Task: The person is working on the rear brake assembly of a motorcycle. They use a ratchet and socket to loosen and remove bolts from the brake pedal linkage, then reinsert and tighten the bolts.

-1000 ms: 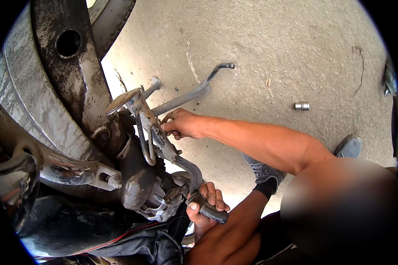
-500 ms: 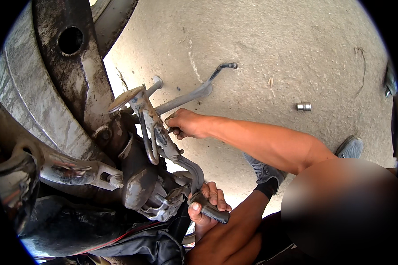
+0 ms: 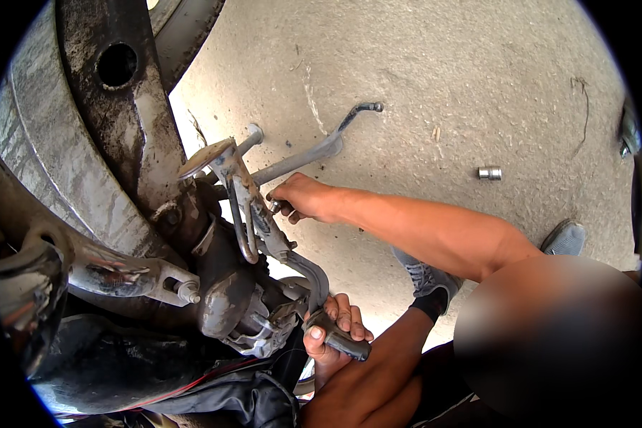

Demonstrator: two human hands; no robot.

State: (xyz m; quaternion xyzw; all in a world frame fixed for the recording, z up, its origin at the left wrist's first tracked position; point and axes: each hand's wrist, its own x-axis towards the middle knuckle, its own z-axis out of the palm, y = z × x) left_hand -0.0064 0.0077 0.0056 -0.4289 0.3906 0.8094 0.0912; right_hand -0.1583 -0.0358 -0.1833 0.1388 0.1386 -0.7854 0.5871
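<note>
My left hand [image 3: 340,314] is wrapped round a black rubber foot peg [image 3: 341,344] at the end of a curved metal bar [image 3: 310,274]. My right hand [image 3: 301,198] reaches in from the right, its fingers curled about a small shiny metal piece [image 3: 275,206]. That piece lies close against a rusty, worn bracket [image 3: 239,182] on the underside of a motorcycle. Some of the right fingers are hidden, and the piece is too small to name exactly. A bent metal rod [image 3: 246,242] hangs beside the bracket, left of my right hand.
A stand leg [image 3: 299,158] sticks out over the concrete floor [image 3: 435,64]. A silver socket [image 3: 490,172] lies on the floor at the right. My grey shoes [image 3: 424,274] are below my right arm. The dirty swingarm [image 3: 139,128] and a tyre [image 3: 192,43] fill the upper left.
The fingers of my right hand have shifted slightly, and more of the shiny metal piece shows. My left hand stays on the foot peg.
</note>
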